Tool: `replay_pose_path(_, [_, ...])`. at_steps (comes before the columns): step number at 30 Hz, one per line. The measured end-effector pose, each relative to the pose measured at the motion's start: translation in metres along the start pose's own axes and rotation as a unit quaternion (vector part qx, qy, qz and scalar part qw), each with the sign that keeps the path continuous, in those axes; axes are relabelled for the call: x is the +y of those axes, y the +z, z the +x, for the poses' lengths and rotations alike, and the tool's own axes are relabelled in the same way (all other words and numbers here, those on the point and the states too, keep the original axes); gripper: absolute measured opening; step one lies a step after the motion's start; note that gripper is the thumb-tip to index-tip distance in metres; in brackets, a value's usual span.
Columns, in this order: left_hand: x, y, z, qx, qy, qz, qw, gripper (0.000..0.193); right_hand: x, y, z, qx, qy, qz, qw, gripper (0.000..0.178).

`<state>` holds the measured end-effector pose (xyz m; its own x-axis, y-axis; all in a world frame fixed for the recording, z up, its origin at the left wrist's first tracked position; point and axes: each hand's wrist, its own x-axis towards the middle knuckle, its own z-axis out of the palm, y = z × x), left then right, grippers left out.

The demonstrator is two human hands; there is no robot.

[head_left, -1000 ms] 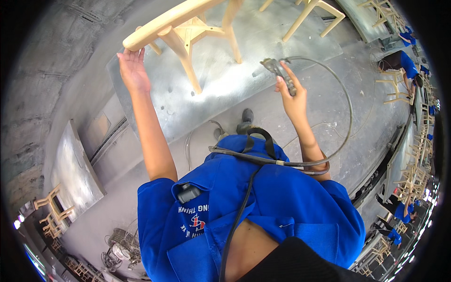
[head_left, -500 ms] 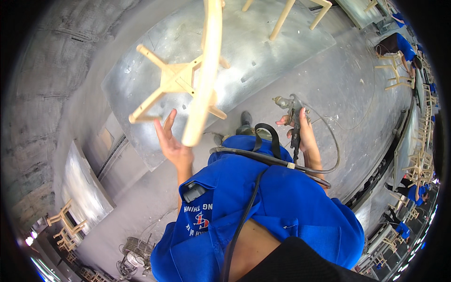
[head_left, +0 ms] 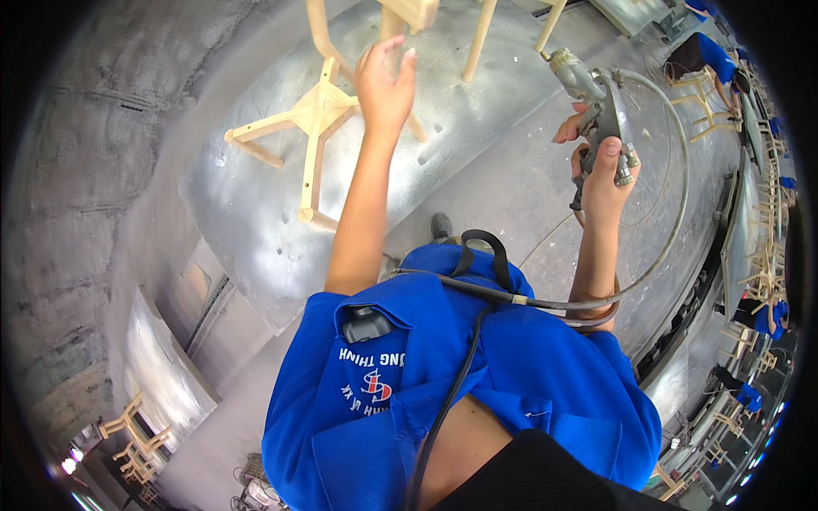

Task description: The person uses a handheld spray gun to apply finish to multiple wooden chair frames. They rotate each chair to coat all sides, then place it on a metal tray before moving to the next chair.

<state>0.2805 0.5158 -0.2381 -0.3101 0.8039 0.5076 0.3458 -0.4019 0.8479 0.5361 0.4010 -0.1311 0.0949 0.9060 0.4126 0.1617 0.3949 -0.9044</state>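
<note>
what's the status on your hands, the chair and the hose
Right hand gripping spray gun. Left hand open by wooden chair, contact unclear. Hose loops past right forearm, not across chair.

The readable print is on the blue shirt (head_left: 545,375), at the wearer's left chest, between the open edge of the chest pocket (head_left: 402,315) and the collar edge (head_left: 341,443). White capital lettering (head_left: 364,356) stands there in 2 curved rows, 1 on either side of a red-and-white emblem (head_left: 376,386) of interlaced strokes. All of it appears upside down from the wearer's viewpoint.
</note>
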Motion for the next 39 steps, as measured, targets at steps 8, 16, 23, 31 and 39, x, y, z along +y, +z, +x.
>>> replay_pose_path(8, [-0.114, -0.088, -0.208, -0.388, -0.296, 0.070, 0.870, 0.040, 0.027, 0.006, -0.013, -0.183, 0.075, 0.063, 0.978, 0.057])
replay_pose_path(16, [-0.097, -0.187, -0.373, -0.326, -0.494, 0.093, 0.801, 0.059, 0.101, 0.024, 0.023, -0.031, 0.221, 0.341, 0.913, 0.092])
replay_pose_path(23, [-0.054, -0.190, -0.430, -0.047, -0.578, 0.070, 0.812, 0.048, 0.239, 0.066, 0.016, 0.016, 0.453, 0.203, 0.868, 0.063])
replay_pose_path(31, [0.016, -0.171, -0.421, 0.092, -0.507, 0.238, 0.823, 0.055, 0.373, 0.049, -0.041, 0.097, 0.517, 0.106, 0.844, 0.058])
replay_pose_path(39, [0.050, -0.177, -0.298, -0.039, -0.550, 0.110, 0.827, 0.062, 0.313, 0.066, -0.052, 0.048, 0.514, 0.102, 0.850, 0.059])
